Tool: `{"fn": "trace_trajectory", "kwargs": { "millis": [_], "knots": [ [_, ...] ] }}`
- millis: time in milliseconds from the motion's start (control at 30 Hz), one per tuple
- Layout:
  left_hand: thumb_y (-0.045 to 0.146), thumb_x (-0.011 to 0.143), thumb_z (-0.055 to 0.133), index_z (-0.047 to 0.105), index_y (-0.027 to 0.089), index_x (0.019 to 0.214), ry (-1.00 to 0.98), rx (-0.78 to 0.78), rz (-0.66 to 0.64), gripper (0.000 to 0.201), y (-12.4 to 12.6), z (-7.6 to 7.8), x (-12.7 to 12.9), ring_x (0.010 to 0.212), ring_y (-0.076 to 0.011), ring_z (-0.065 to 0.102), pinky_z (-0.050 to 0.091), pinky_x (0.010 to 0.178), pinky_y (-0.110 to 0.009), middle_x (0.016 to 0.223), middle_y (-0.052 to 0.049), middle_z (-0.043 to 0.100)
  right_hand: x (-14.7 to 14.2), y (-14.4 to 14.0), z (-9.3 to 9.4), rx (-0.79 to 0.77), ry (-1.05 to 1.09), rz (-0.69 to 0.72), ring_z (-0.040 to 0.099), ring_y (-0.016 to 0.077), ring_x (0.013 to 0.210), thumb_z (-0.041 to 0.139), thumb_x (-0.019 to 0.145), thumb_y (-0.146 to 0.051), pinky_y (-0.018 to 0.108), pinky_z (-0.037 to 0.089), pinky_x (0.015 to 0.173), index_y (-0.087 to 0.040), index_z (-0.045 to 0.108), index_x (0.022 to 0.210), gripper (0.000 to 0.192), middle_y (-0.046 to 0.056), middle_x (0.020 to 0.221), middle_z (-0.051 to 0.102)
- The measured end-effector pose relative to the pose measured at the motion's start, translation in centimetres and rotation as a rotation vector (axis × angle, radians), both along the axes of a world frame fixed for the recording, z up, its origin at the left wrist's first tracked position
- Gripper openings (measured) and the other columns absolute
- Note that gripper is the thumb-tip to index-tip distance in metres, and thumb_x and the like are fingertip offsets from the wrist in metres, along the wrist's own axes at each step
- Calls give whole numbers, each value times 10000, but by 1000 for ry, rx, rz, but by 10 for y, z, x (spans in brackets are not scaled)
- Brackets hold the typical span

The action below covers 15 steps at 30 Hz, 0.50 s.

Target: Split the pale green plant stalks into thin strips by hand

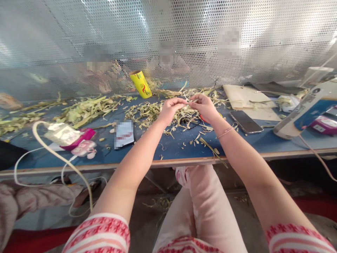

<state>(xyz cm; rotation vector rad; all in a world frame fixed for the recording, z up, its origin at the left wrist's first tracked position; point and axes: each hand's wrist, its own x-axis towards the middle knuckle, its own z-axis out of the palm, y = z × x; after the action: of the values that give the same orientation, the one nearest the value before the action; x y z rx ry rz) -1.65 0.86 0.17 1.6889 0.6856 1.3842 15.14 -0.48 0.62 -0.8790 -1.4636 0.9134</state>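
Observation:
My left hand (171,109) and my right hand (204,106) meet above the blue table, fingertips pinched together. Between them is a thin pale strip (186,101), too small to make out fully; it looks like plant fibre. Beneath and around both hands lies a loose pile of dry, greenish-yellow plant shreds (144,113). Under my right hand an orange-red object (202,118) shows, mostly hidden. Short cut bits and a longer stalk (210,147) lie near the table's front edge.
A yellow tube (141,84) leans at the back by a perforated metal screen (195,45). Leafy strips (88,109), a pink-and-white pouch (70,135) with a cable and a phone (124,134) lie left. To the right are another phone (246,122), brown paper (249,97) and a large white-and-blue container (302,109).

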Motion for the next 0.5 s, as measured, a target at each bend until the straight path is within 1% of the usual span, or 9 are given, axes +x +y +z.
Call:
{"fn": "trace_trajectory", "kwargs": {
  "millis": [100,200,267,367,433,500],
  "knots": [
    [168,676,550,744,183,780,28,20,-1,221,3,-1,-2,666,-99,598,489,709,-262,700,-4,690,1,2,-1,-12,5,-17,520,85,599,781,687,-320,242,435,603,-177,575,854,301,-36,618,541],
    [138,654,506,755,188,823,81,70,17,305,-1,3,-4,712,-119,616,497,744,-280,736,-9,714,2,4,-1,-21,22,-42,503,75,582,767,705,-259,232,417,593,-171,570,845,257,-40,608,523],
    [118,651,513,760,201,854,157,113,52,330,-8,8,-4,758,-132,619,493,748,-282,798,-15,731,3,5,1,-31,44,-62,493,70,572,747,719,-215,227,407,588,-168,566,841,223,-43,603,515],
    [120,672,590,759,229,906,276,199,118,309,-18,13,-2,782,-132,601,473,730,-271,890,-23,731,4,4,4,-54,97,-107,483,63,556,703,741,-158,221,400,582,-166,556,831,172,-47,595,518],
    [170,687,664,758,236,934,320,238,172,273,-21,13,0,731,-123,575,457,702,-266,845,-19,716,4,3,5,-60,125,-142,480,61,550,683,747,-135,221,402,581,-165,550,819,154,-47,593,524],
    [224,698,704,757,235,950,339,236,205,258,-21,11,3,629,-107,526,432,641,-258,726,-2,684,4,4,5,-60,131,-160,480,61,548,677,747,-131,221,405,580,-166,546,812,150,-46,598,527]
  ]
}}
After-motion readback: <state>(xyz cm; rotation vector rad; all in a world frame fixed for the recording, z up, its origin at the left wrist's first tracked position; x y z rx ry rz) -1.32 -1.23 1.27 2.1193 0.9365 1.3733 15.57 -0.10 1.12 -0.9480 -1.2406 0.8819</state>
